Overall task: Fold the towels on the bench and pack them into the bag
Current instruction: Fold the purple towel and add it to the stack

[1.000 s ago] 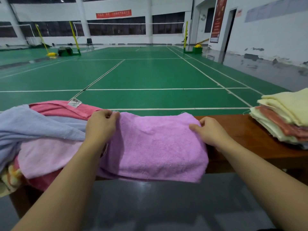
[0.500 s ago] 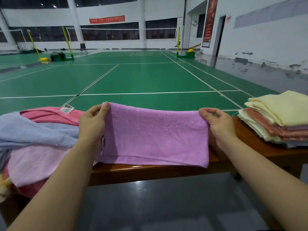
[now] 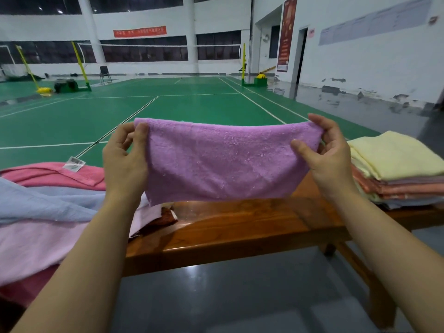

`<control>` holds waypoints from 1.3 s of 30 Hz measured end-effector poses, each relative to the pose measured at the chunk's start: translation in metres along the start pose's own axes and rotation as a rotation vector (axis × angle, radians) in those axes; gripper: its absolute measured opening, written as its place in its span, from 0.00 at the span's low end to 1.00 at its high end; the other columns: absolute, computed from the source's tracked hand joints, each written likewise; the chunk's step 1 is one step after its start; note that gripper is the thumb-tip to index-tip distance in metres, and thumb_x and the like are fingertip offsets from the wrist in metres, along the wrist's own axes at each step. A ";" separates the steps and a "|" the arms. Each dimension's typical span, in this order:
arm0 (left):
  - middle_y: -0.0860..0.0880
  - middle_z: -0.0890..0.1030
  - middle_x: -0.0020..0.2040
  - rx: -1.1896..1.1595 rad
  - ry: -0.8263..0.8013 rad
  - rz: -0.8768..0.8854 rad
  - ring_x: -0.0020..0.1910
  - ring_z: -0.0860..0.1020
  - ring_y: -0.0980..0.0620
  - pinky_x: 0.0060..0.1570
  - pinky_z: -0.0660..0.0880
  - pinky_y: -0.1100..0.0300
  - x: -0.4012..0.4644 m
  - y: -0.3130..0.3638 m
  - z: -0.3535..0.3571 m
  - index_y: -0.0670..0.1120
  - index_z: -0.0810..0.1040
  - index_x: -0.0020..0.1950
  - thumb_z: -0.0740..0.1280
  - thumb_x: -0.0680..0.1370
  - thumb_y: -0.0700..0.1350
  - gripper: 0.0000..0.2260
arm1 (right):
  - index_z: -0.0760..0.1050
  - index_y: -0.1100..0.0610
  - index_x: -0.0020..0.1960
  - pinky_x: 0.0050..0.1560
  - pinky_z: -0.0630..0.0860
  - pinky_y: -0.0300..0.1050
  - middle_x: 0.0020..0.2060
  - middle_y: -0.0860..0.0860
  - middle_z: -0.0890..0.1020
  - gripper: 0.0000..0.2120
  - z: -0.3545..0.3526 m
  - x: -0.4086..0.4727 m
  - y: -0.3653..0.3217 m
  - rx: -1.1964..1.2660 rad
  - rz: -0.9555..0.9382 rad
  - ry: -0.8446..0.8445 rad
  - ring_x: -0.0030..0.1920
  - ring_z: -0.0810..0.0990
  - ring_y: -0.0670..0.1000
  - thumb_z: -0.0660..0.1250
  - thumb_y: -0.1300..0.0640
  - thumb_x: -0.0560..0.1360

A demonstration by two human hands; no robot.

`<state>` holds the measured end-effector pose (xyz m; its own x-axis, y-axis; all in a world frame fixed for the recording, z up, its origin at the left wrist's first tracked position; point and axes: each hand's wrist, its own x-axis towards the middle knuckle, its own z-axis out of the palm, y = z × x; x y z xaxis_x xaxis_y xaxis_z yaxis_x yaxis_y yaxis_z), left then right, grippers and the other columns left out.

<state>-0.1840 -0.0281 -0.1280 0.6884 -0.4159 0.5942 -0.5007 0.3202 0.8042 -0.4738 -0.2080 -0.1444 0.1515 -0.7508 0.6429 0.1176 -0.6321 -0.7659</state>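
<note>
Purple towel (image 3: 223, 162) hung stretched above the wooden bench (image 3: 240, 227), clear of its surface. Left hand (image 3: 126, 159) and right hand (image 3: 329, 155) each pinched one upper corner. Unfolded towels (image 3: 43, 212) lay left; a folded stack (image 3: 398, 169) sat right.

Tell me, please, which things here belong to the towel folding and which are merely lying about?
Job: purple towel, pinched by left hand and right hand; unfolded towel heap; folded towel stack; wooden bench.
Lying about: net posts; black chair.
</note>
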 end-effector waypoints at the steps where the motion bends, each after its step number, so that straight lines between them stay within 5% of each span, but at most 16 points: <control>1: 0.43 0.80 0.44 0.031 -0.020 0.026 0.40 0.74 0.55 0.41 0.68 0.55 0.002 0.001 0.000 0.55 0.78 0.49 0.63 0.82 0.60 0.11 | 0.72 0.46 0.66 0.60 0.77 0.37 0.62 0.44 0.78 0.24 -0.002 0.000 -0.002 -0.030 -0.017 -0.014 0.60 0.80 0.40 0.75 0.62 0.75; 3: 0.38 0.79 0.43 0.064 -0.065 0.020 0.38 0.73 0.52 0.37 0.68 0.54 0.003 0.002 0.003 0.53 0.76 0.53 0.62 0.83 0.59 0.11 | 0.70 0.45 0.68 0.58 0.75 0.32 0.64 0.42 0.76 0.25 -0.006 0.001 -0.003 -0.102 -0.029 -0.042 0.60 0.77 0.35 0.73 0.60 0.76; 5: 0.44 0.79 0.43 0.120 -0.126 -0.050 0.37 0.74 0.52 0.36 0.71 0.58 0.004 -0.003 0.007 0.51 0.75 0.58 0.61 0.84 0.56 0.10 | 0.69 0.43 0.70 0.61 0.74 0.34 0.65 0.43 0.75 0.26 -0.011 0.007 0.003 -0.198 0.011 -0.097 0.63 0.76 0.37 0.73 0.58 0.77; 9: 0.46 0.80 0.58 0.314 -0.269 -0.256 0.54 0.79 0.47 0.57 0.76 0.52 -0.003 -0.034 0.020 0.49 0.74 0.65 0.63 0.84 0.48 0.10 | 0.72 0.49 0.70 0.68 0.70 0.42 0.64 0.48 0.77 0.27 -0.014 0.011 0.046 -0.372 0.239 -0.259 0.65 0.75 0.46 0.75 0.61 0.74; 12: 0.41 0.78 0.66 0.572 -0.396 -0.362 0.61 0.77 0.42 0.62 0.71 0.50 -0.015 -0.065 0.028 0.43 0.72 0.71 0.64 0.83 0.47 0.17 | 0.72 0.53 0.70 0.66 0.73 0.47 0.63 0.52 0.79 0.29 -0.010 -0.002 0.083 -0.569 0.352 -0.390 0.64 0.77 0.51 0.78 0.59 0.72; 16: 0.38 0.78 0.65 0.867 -0.479 -0.369 0.62 0.77 0.37 0.60 0.72 0.49 -0.018 -0.072 0.031 0.41 0.72 0.67 0.64 0.81 0.49 0.18 | 0.72 0.51 0.70 0.61 0.78 0.52 0.61 0.48 0.81 0.30 -0.010 -0.004 0.090 -0.837 0.292 -0.423 0.58 0.80 0.51 0.78 0.51 0.71; 20: 0.36 0.73 0.64 1.228 -0.379 -0.213 0.63 0.73 0.34 0.60 0.72 0.44 -0.017 -0.040 0.042 0.40 0.70 0.65 0.65 0.81 0.53 0.21 | 0.73 0.50 0.69 0.64 0.75 0.51 0.65 0.47 0.76 0.22 0.004 0.001 0.075 -0.973 0.093 -0.413 0.63 0.77 0.50 0.71 0.46 0.77; 22: 0.38 0.76 0.62 1.172 -0.452 -0.163 0.60 0.75 0.36 0.58 0.73 0.46 -0.022 -0.022 0.054 0.42 0.73 0.63 0.66 0.80 0.56 0.20 | 0.76 0.49 0.65 0.67 0.73 0.50 0.64 0.46 0.77 0.15 0.021 0.002 0.073 -0.868 0.041 -0.548 0.62 0.76 0.47 0.67 0.47 0.80; 24: 0.40 0.81 0.59 1.104 -0.708 -0.175 0.56 0.79 0.40 0.54 0.74 0.52 -0.038 -0.013 0.071 0.43 0.77 0.61 0.64 0.81 0.58 0.19 | 0.78 0.48 0.62 0.69 0.71 0.50 0.63 0.44 0.78 0.10 0.041 0.001 0.073 -0.729 0.050 -0.715 0.63 0.76 0.45 0.65 0.49 0.82; 27: 0.39 0.74 0.70 1.200 -0.996 -0.245 0.66 0.74 0.40 0.63 0.70 0.51 -0.073 -0.024 0.095 0.43 0.71 0.71 0.57 0.83 0.59 0.24 | 0.77 0.49 0.67 0.71 0.65 0.43 0.70 0.46 0.75 0.14 0.062 -0.005 0.082 -0.675 0.083 -0.929 0.69 0.72 0.47 0.61 0.50 0.84; 32: 0.39 0.58 0.78 1.267 -1.006 -0.321 0.75 0.56 0.32 0.70 0.59 0.30 -0.082 -0.061 0.111 0.51 0.61 0.78 0.43 0.76 0.65 0.34 | 0.68 0.45 0.76 0.77 0.59 0.50 0.78 0.47 0.66 0.21 0.064 -0.010 0.098 -0.842 0.146 -0.949 0.76 0.65 0.51 0.56 0.43 0.84; 36: 0.39 0.59 0.78 0.984 -0.868 -0.400 0.75 0.52 0.30 0.73 0.54 0.30 -0.071 -0.064 0.122 0.55 0.60 0.77 0.43 0.82 0.60 0.25 | 0.67 0.48 0.76 0.72 0.66 0.55 0.75 0.50 0.69 0.24 0.060 -0.013 0.093 -1.069 0.187 -0.807 0.73 0.68 0.56 0.54 0.41 0.84; 39: 0.42 0.62 0.77 0.988 -0.895 -0.341 0.76 0.57 0.38 0.73 0.54 0.32 -0.061 -0.066 0.127 0.53 0.64 0.75 0.46 0.78 0.66 0.30 | 0.72 0.48 0.70 0.63 0.71 0.56 0.66 0.54 0.73 0.23 0.051 -0.017 0.078 -1.278 0.239 -0.765 0.65 0.73 0.59 0.55 0.38 0.81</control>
<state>-0.2600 -0.1316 -0.2157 0.4704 -0.8728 -0.1302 -0.7974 -0.4836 0.3610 -0.4167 -0.2347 -0.2150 0.5505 -0.8339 0.0402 -0.8311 -0.5519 -0.0678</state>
